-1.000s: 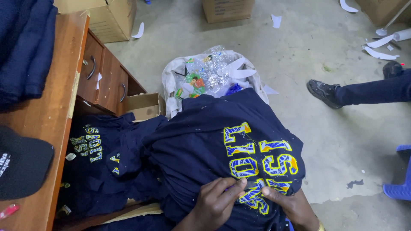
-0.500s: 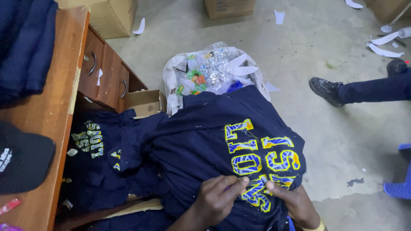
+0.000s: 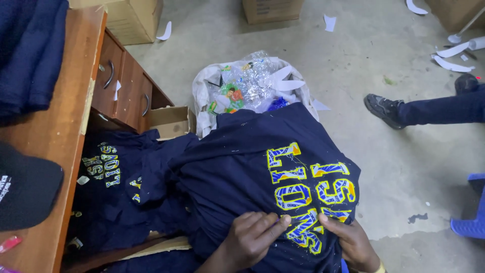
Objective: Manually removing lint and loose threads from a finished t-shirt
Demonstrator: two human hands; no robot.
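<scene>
At your far left, about nine o'clock, a wooden desk (image 3: 55, 151) runs up the edge of the view, with a stack of folded navy cloth (image 3: 30, 55) on its top end and a black cap (image 3: 25, 187) lying nearer to you, a small red object (image 3: 9, 243) just below it. Its drawers (image 3: 124, 88) with curved metal handles face the floor, and an open cardboard box (image 3: 169, 121) sits just beside them. Below the drawers, around eight o'clock, a heap of navy shirts (image 3: 121, 197) with yellow lettering spills off the desk side. Straight ahead at twelve o'clock stands a white sack of scraps (image 3: 247, 88), full of clear plastic and coloured bits, touching the far edge of the navy shirt (image 3: 252, 172) draped over your lap. That shirt fills the centre, its large yellow and blue lettering (image 3: 308, 194) turned toward five o'clock. Your left hand (image 3: 250, 240) rests on the cloth at six o'clock, fingers curled and pinching at the edge of the lettering; your right hand (image 3: 351, 242) sits just beside it, thumb and fingertips pressed onto the lower letters, so both are gripping the shirt at the print, close together but not touching. Farther right, at two o'clock, another person's dark shoe (image 3: 384, 110) and navy trouser leg (image 3: 444, 108) rest on the concrete floor (image 3: 394, 55), which is strewn with white paper scraps (image 3: 452, 50). At four o'clock a blue plastic object (image 3: 472, 212) pokes in from the edge.
</scene>
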